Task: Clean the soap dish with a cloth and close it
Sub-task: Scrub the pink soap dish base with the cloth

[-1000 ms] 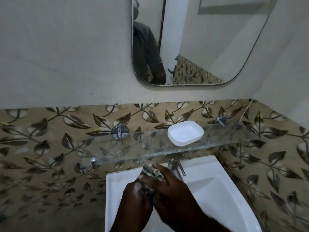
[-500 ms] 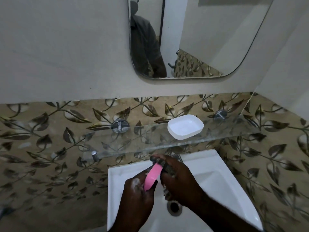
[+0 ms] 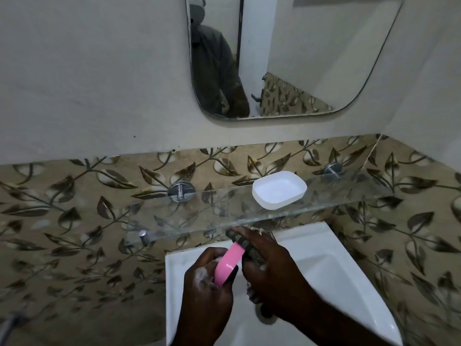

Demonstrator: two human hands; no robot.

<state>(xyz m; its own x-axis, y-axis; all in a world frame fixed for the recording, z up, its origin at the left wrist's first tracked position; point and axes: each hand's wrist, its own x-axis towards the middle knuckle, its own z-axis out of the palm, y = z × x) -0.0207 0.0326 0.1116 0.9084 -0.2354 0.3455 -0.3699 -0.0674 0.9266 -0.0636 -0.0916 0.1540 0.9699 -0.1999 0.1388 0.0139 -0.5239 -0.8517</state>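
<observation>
pink soap dish piece (image 3: 229, 262) clamped in left hand (image 3: 207, 283) fingers, right hand (image 3: 264, 265) fingers pressing cloth (image 3: 250, 248) against it.

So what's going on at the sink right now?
A person stands over the white sink. The left hand, soapy, holds a pink soap dish part tilted on edge. The right hand presses a dark cloth against it. The white soap dish half sits open side up on the glass shelf, so the dish isn't closed yet.
</observation>
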